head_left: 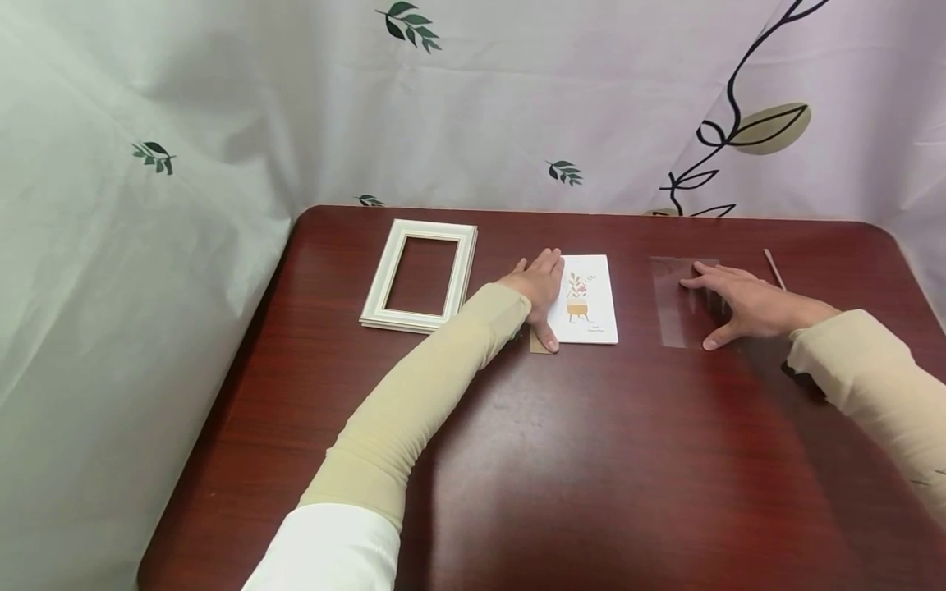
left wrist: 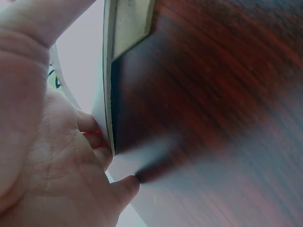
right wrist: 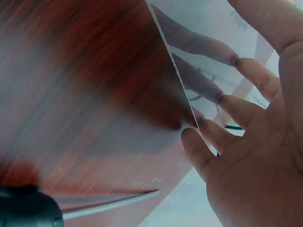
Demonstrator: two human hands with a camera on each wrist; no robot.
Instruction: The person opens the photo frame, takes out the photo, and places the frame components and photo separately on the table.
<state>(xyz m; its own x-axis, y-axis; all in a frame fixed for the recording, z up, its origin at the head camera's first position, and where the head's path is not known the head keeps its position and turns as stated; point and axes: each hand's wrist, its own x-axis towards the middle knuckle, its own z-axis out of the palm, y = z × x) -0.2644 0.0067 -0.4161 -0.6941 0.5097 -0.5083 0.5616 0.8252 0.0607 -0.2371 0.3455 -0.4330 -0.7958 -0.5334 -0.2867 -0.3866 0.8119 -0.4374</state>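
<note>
My left hand (head_left: 538, 289) rests along the left edge of a white card (head_left: 597, 287) printed with a potted plant. Its fingers are fairly straight, with the thumb spread toward the near corner. A tan flap (head_left: 541, 345) juts out beside the thumb; in the left wrist view this flap (left wrist: 131, 23) lies under the thin edge of a board. Farther right, my right hand (head_left: 757, 305) spreads its fingers over a clear sheet (head_left: 670, 308). Fingertips (right wrist: 246, 66) touch or nearly touch the sheet's surface in the right wrist view.
A white picture frame (head_left: 377, 279), apparently in a stack, lies left of the left hand. Beyond the right hand is a thin rod (head_left: 773, 269); the right wrist view shows it as a screwdriver (right wrist: 109, 206) with a dark handle. A patterned curtain (head_left: 473, 107) hangs behind the table (head_left: 591, 492).
</note>
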